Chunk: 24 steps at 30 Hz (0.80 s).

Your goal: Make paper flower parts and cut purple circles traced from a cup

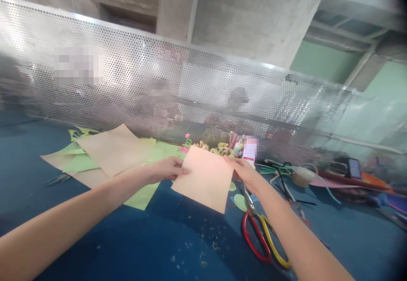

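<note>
Beyond the fingers of both hands, a perforated metal screen [127, 73] rises along the back of the blue tabletop [133, 247]. To the left of the left hand [165, 168] lie overlapping sheets, a large beige one [110, 149] over light green paper [143, 196], with the left forearm crossing in front of them. Just past the fingers, a small pink flower [187, 136] and a lit phone [250, 148] stand near the screen. Nearer the wearer than the right hand [246, 173], scissors [252, 207] with one red and one yellow handle lie partly hidden by the right forearm; a pale green round piece [240, 202] is beside their blades. Farther right of the right fingers is a clutter of strips and cords, and pale scraps [214, 245] dot the surface below.

Between the hands is a plain beige paper square [206, 181], flat, smooth and tilted. The left fingers pinch its left edge, the right fingers its upper right corner.
</note>
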### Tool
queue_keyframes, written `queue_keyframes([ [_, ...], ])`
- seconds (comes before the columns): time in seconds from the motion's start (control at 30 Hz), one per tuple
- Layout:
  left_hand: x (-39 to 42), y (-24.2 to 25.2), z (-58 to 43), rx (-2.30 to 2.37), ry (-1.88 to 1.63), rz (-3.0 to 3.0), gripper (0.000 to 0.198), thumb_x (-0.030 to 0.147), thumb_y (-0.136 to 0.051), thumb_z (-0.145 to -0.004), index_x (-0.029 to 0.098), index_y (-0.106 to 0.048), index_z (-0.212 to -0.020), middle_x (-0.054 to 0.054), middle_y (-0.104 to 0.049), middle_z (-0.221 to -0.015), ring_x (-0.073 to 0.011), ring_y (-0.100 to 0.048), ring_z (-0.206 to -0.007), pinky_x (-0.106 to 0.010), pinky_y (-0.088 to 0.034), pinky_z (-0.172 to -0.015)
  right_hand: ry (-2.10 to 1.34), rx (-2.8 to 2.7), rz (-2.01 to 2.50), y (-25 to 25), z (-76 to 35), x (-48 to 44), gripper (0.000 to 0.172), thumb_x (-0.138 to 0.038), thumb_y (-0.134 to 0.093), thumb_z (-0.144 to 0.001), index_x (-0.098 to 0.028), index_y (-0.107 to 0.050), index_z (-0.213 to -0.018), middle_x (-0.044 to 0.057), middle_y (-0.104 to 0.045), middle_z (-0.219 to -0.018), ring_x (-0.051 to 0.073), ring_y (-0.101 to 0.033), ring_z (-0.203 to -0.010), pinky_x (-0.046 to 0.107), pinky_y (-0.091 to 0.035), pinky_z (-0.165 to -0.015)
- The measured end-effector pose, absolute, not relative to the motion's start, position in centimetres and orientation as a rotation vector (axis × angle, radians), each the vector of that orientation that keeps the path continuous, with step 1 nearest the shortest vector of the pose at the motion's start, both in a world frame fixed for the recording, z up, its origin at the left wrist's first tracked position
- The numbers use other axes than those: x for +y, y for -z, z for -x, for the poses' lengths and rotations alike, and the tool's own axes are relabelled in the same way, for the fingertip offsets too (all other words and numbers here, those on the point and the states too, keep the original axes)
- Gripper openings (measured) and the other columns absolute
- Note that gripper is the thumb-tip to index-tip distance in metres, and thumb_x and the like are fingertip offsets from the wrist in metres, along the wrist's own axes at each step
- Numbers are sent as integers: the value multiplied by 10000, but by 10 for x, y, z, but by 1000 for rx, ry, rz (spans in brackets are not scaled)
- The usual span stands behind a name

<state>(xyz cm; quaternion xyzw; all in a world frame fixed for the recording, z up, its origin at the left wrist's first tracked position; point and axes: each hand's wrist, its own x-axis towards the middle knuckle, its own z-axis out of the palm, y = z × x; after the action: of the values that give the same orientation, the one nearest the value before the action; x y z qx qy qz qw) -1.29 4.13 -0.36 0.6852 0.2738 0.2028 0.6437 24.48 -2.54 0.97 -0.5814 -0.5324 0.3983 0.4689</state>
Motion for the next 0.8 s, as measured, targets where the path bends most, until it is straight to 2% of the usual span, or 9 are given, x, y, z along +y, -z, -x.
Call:
queue_keyframes([
  [0.23, 43, 5, 12, 630, -456, -1560, 280, 404, -723, -660, 135, -691, -727, 6, -584, -610, -82, -486, -534, -213, -394, -550, -1019, -1219, 1390, -7, -247, -25, 283, -410, -689, -694, -157, -715, -819, 48, -719, -737, 157, -655, -643, 266, -517, -628],
  [0.57, 45, 8, 12, 651, -435, -1557, 302, 410, -730, -646, 128, -696, -748, 5, -604, -629, -86, -517, -567, -209, -401, -577, -986, -1225, 1357, 2, -256, -12, 316, -435, -728, -622, -163, -729, -783, 9, -691, -636, 136, -619, -573, 253, -486, -600],
  [0.8, 44, 9, 12, 643, -415, -1530, 309, 398, -720, -662, 129, -699, -812, -59, -681, -808, -164, -623, -768, -274, -464, -743, -936, -1268, 1361, 3, -259, -11, 335, -438, -723, -628, -176, -736, -837, 14, -694, -658, 156, -614, -596, 286, -478, -624],
])
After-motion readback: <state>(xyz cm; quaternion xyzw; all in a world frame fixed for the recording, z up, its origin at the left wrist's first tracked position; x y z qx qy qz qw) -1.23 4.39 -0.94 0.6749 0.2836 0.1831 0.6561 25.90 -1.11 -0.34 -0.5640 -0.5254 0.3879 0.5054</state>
